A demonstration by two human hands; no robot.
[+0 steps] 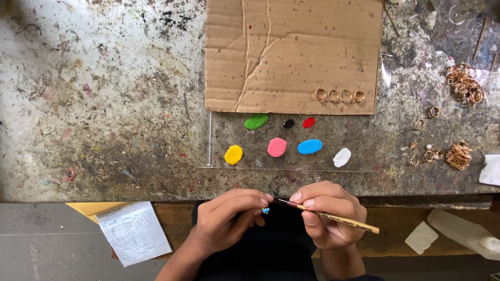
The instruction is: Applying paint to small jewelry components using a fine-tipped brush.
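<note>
Tiny blue-dabbed piece (266, 211) sits pinched in the left hand (229, 218) grip, fingertips clenched round it. At 3 o'clock, the right hand (328, 213) grasps a thin wooden paintbrush (333, 218), tip nearly touching the piece. Up at 12 o'clock, glossy paint blobs (277, 147) on a clear sheet, four gold rings (339, 96) on creased cardboard (291, 52), all on the speckled worktop (104, 104).

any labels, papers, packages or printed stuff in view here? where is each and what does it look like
Printed form: lower left, below the bench edge, white rectangular sheet with a ruled table, lying tilted on a yellow sheet.
Brush: in the right hand, tan wooden handle with dark printed lettering.
White bottle: lower right, lying on its side, no label visible.
Cardboard sheet: top centre, plain brown, unprinted.
</note>
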